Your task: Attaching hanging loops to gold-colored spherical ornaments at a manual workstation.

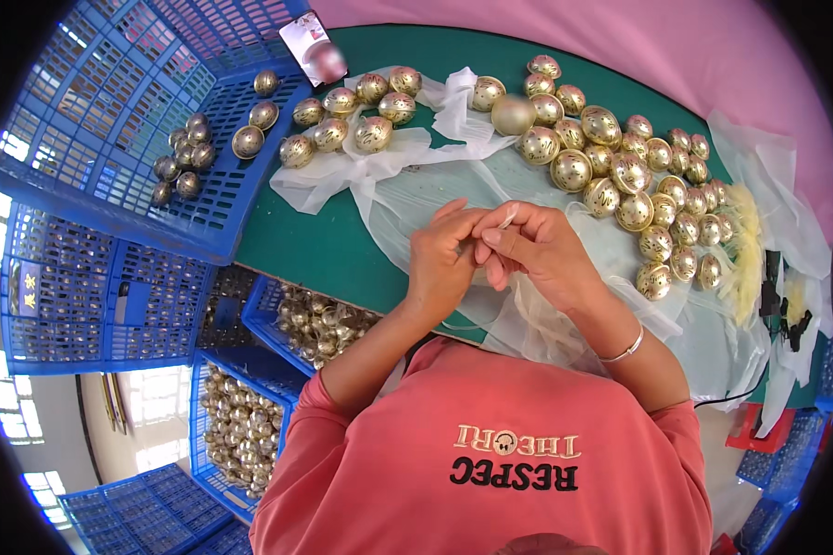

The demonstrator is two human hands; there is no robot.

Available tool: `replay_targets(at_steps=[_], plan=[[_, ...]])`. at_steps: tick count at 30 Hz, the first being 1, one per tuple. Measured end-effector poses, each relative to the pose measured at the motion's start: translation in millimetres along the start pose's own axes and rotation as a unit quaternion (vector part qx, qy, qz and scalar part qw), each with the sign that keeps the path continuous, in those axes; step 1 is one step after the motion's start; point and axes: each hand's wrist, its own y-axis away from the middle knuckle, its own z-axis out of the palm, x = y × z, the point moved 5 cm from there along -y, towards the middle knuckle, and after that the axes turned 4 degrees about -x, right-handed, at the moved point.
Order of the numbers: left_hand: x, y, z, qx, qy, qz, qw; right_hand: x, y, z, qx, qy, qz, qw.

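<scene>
My left hand (442, 259) and my right hand (544, 252) meet above the near part of the table, fingertips touching. A small, thin whitish strip (508, 218) sticks up from between the thumb and forefinger of my right hand. The fingers of my left hand are bent and pressed together against the right ones; whatever they hold is hidden. Sheer white fabric (405, 205) lies beneath and beyond both hands. To the right is a large group of gold, jingle-bell-like balls (630, 173), each with a rim around its middle. Several similar balls (373, 134) sit at the far left.
The table (296, 250) has a green top. A blue crate (222, 217) holding several balls stands at its left edge, beside a phone (313, 48). Lower left are more blue crates (199, 435) full of balls. Yellow fluffy strands (742, 259) and black pieces (794, 328) lie at right.
</scene>
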Motion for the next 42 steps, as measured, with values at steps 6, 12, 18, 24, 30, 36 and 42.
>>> replay_targets(at_steps=[6, 12, 18, 24, 30, 36, 42], plan=[[-25, -2, -10, -0.017, 0.053, -0.034, 0.998, -36, 34, -1, 0.024, 0.077, 0.032, 0.996], [-32, -6, -14, -0.033, 0.125, -0.053, 0.990, -53, 69, -16, 0.018, 0.178, 0.047, 0.983], [-35, -6, -23, -0.031, 0.129, -0.059, 0.989, -75, 85, 5, -0.082, 0.231, 0.008, 0.969], [-28, -4, -21, -0.071, 0.208, -0.128, 0.967, -40, 61, -11, -0.092, 0.500, 0.044, 0.860], [-21, -7, -11, -0.099, 0.219, -0.161, 0.957, -63, 18, 11, 0.045, 0.496, -0.150, 0.854], [-9, -11, -3, -0.140, 0.221, -0.144, 0.954, -60, -9, 5, 0.015, 0.398, -0.121, 0.909], [-4, -19, -6, -0.147, 0.249, -0.135, 0.948, -64, -12, 2, 0.016, 0.394, -0.113, 0.912]])
